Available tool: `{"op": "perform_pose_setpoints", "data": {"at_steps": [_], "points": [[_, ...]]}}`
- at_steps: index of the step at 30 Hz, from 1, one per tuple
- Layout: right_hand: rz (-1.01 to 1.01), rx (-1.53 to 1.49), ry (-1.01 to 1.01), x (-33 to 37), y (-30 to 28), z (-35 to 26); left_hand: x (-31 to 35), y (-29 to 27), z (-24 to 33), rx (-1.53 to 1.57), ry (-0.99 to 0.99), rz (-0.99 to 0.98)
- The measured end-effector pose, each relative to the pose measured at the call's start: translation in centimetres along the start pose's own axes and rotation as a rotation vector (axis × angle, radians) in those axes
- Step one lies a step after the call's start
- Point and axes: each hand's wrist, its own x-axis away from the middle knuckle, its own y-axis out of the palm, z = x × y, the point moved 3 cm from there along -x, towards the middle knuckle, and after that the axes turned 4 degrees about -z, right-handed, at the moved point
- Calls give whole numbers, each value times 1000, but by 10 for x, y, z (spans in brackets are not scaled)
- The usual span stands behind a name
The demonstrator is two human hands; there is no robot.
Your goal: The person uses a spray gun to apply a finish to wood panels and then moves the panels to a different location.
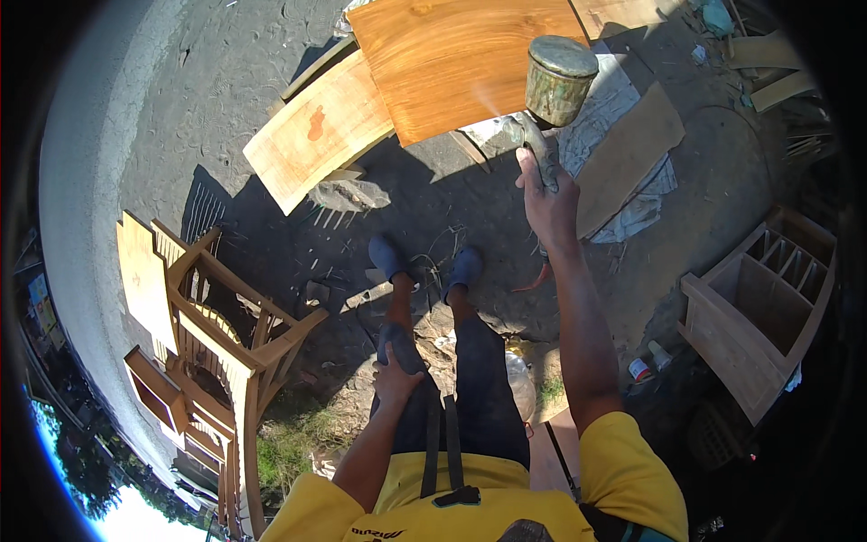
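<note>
A spray gun (540,155) with a stained metal cup (560,86) on top is gripped in my right hand (553,206), arm stretched forward. From its nozzle a faint mist drifts left over a glossy orange-brown wooden panel (452,59). My left hand (395,378) rests on my left thigh, its fingers spread over the dark trousers. Left of the glossy panel, and partly under it, lies a paler wooden board (321,122) with a reddish-brown blotch.
Wooden furniture frames (235,316) stand at the left. A wooden cabinet with compartments (768,307) sits at the right, near a small can (639,369). A brown flat sheet (632,158) lies over pale crumpled sheeting (646,212). A reddish hose end (537,278) hangs below my right hand.
</note>
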Motion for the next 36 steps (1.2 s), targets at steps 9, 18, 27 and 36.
{"op": "perform_pose_setpoints", "data": {"at_steps": [9,18,27,36], "points": [[-192,-174,-214,38,91,-56,-32,-27,-16,13,35,86],[8,-65,-125,13,87,-62,-54,-61,-17,97,41,9],[186,44,118,-50,-21,-11,-35,-56,21,136,-14,87],[358,97,119,-108,-102,24,-21,-32,54,68,-67,105]]}}
